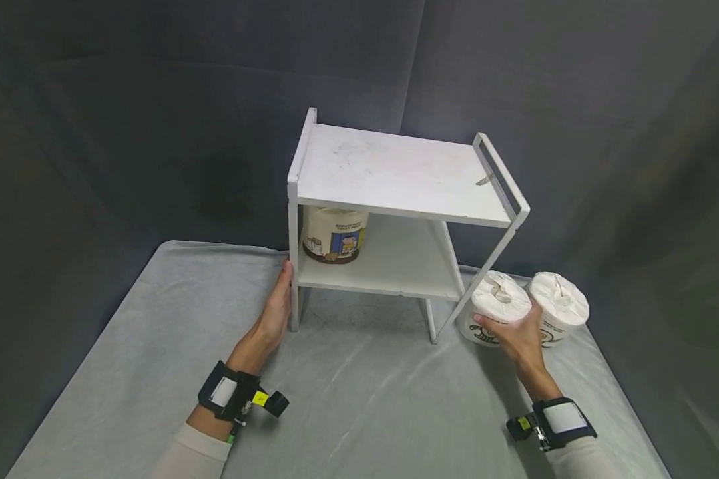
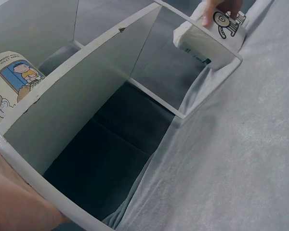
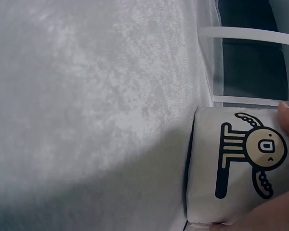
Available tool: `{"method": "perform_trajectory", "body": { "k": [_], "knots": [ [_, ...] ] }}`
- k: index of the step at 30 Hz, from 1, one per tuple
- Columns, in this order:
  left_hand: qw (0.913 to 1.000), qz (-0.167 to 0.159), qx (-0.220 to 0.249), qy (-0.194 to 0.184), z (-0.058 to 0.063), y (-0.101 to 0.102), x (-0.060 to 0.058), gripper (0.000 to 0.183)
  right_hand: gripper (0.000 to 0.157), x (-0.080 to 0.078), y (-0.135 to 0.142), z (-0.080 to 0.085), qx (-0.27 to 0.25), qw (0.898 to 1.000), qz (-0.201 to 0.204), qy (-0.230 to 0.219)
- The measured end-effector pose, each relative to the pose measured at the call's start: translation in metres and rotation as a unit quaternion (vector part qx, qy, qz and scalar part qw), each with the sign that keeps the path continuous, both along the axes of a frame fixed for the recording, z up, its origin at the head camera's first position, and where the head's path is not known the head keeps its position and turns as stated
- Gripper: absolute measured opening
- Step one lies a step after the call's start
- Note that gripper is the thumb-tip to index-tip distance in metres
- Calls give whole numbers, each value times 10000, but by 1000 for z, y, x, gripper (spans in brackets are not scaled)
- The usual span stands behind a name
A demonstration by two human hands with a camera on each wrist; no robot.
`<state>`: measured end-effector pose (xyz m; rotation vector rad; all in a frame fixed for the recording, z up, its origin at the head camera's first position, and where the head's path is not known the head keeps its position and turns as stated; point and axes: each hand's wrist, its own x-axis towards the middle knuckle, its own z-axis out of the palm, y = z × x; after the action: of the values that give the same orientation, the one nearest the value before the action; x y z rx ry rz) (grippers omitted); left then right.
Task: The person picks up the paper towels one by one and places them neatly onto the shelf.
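My left hand [image 1: 273, 313] lies along the outer left side of a small white two-tier shelf [image 1: 395, 176], fingers pointing up beside its front post. In the left wrist view, that hand's edge shows at the lower left, right against the white frame. At the right, my right hand [image 1: 521, 336] grips a wrapped toilet paper roll [image 1: 500, 297], thumb at its front and fingers down its right side. The right wrist view shows a cartoon figure printed on this roll [image 3: 207, 168]. A second wrapped roll [image 1: 560, 299] stands close on its right.
A toilet paper roll [image 1: 335, 236] with a coloured cartoon label stands at the left end of the lower shelf board [image 1: 395, 266]. Grey cloth [image 1: 359, 399] covers the table. Dark curtains [image 1: 216, 133] hang behind and at both sides. The shelf's right legs stand close to the gripped roll.
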<state>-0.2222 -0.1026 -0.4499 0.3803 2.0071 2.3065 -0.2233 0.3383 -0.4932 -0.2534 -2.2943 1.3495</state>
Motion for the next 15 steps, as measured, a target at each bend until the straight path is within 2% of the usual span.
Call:
{"method": "perform_trajectory", "body": {
  "k": [5,8,12,15],
  "knots": [
    [10000,-4,-44,-56,1,-1,0,87,98,7,-13,17,8,9999,-57,-163],
    [10000,-6,-28,-80,0,-1,-1,87,94,10,-16,22,-91,10000,-8,-26],
    [10000,-28,25,-38,-1,-1,-1,87,95,1,-7,7,-82,9998,-63,148],
    [10000,-33,51,-16,0,-1,-1,86,100,-2,-4,2,12,9997,-255,-21]
  ]
}}
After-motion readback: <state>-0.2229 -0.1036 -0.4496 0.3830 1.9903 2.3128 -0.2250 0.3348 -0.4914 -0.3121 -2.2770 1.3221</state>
